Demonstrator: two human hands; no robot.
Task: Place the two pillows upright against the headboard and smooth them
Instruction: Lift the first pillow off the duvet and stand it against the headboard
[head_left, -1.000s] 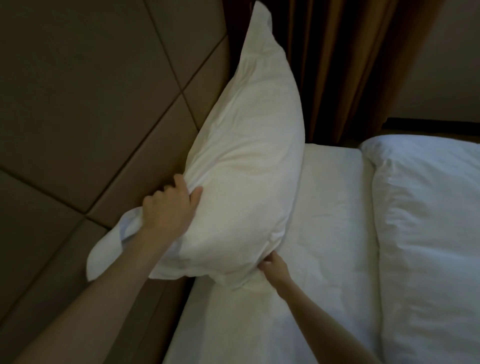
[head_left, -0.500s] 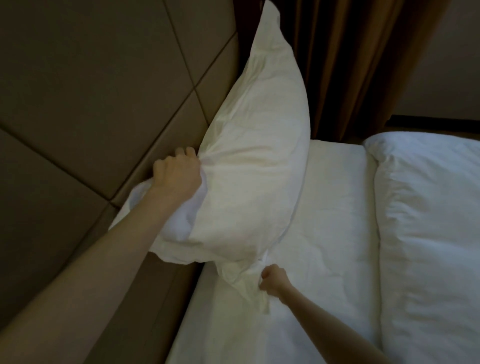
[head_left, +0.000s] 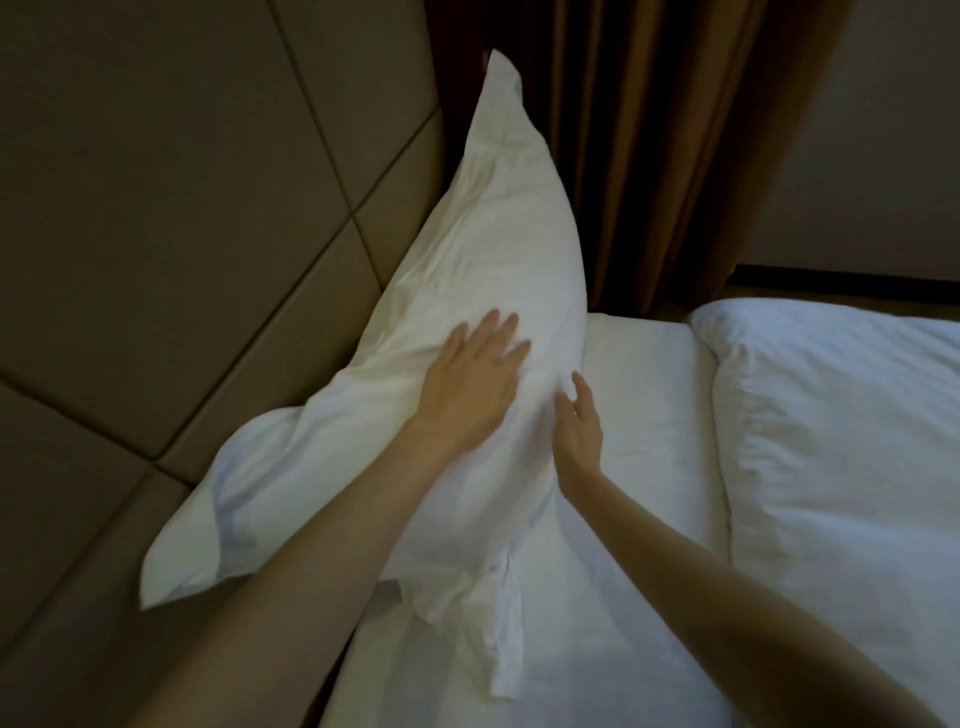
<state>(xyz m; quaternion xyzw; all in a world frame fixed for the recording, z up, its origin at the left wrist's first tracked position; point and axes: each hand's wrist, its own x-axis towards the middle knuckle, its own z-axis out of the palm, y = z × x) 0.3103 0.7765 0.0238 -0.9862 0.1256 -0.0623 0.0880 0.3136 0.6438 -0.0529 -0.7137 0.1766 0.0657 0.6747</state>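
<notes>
A white pillow (head_left: 498, 249) stands upright, leaning against the padded brown headboard (head_left: 182, 208), with its lower end on the white sheet (head_left: 644, 415). My left hand (head_left: 475, 384) lies flat on the pillow's front face, fingers spread. My right hand (head_left: 579, 421) rests open against the pillow's right edge, just beside the left hand. The pillowcase's loose open end (head_left: 498, 634) hangs crumpled onto the sheet near me. Only one pillow is in view.
A folded white duvet (head_left: 841, 447) covers the bed's right side. Brown curtains (head_left: 649, 145) hang behind the pillow's top, with a beige wall (head_left: 883, 130) at the far right.
Both hands have let go of the pillow's near corners. They now lie open on its front face, further up, and the pillow has settled lower against the headboard.
</notes>
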